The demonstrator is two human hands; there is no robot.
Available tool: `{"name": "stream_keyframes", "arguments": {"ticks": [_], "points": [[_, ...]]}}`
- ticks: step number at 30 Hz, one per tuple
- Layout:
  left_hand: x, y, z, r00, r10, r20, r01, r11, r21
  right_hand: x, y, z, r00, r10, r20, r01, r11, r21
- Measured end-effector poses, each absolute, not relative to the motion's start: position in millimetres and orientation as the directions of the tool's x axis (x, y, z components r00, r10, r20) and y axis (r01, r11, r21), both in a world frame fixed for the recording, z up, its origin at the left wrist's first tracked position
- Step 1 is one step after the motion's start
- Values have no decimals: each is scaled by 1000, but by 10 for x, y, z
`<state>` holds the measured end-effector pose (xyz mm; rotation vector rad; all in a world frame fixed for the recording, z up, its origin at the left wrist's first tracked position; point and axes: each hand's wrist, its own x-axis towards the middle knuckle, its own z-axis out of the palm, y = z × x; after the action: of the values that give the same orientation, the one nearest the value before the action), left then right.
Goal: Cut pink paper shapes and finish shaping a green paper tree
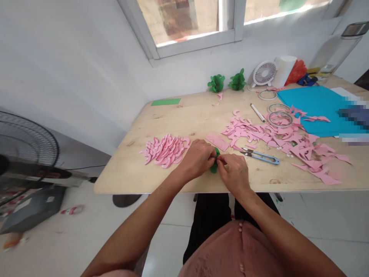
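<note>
My left hand (197, 158) and my right hand (234, 172) meet at the near edge of the wooden table (129, 169), both pinching a small green paper piece (215, 159) between their fingertips. Most of the green piece is hidden by my fingers. Left of my left hand lies a heap of curved pink paper petals (165, 150). A pink paper rectangle (217, 141) lies just behind my hands. Blue-handled thread snips (262, 156) rest on the table right of my right hand.
Pink paper scraps (288, 140) cover the right side, with tape rings (279, 118), a white pen (257, 112) and a blue sheet (314, 104). Two green paper balls (227, 82), a small white fan (263, 73) and a green strip (165, 102) sit at the back. A floor fan (25, 150) stands left.
</note>
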<state>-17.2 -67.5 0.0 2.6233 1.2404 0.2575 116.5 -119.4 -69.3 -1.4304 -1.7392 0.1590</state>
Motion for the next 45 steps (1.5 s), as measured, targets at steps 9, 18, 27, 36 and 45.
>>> {"name": "stream_keyframes", "arguments": {"ticks": [9, 18, 27, 36, 45], "points": [[-184, -682, -22, 627, 772, 99, 725, -626, 288, 1185, -1199, -723, 69, 891, 450, 661, 297, -689], [-182, -685, -15, 629, 768, 124, 728, -637, 252, 1222, -1206, -698, 100, 905, 413, 631, 264, -730], [-189, -675, -42, 639, 745, 192, 711, -667, 223, 1201, -1207, -687, 97, 888, 449, 649, 286, -705], [-189, -652, -56, 620, 755, 214, 713, -656, 250, 1173, -1252, -698, -26, 858, 513, 741, 361, -566], [-222, -627, -100, 644, 734, 217, 692, -679, 245, 1161, -1198, -694, -96, 844, 527, 829, 361, -428]]}}
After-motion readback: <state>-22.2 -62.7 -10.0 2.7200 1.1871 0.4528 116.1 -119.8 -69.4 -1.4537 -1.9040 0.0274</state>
